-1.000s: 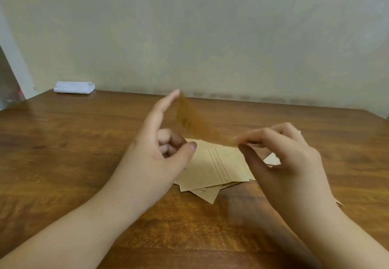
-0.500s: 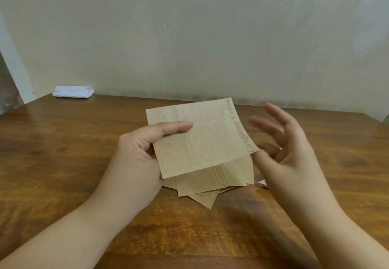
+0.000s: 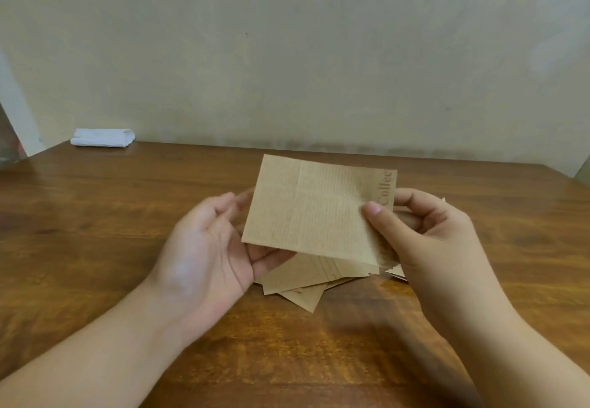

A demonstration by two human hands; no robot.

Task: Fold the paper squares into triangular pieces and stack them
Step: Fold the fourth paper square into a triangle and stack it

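Across the wooden surface (image 3: 95,248), a loose pile of brown paper squares (image 3: 306,280) lies at centre. Above it, the right hand (image 3: 424,235) pinches one brown paper square (image 3: 316,212) by its right edge, while the left hand (image 3: 207,248) is spread, palm up, fingers under its lower-left corner. A folded white cloth (image 3: 102,137) sits far left.

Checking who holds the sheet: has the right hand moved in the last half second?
Yes. The right hand closed in leftward over the paper pile and now pinches the sheet.
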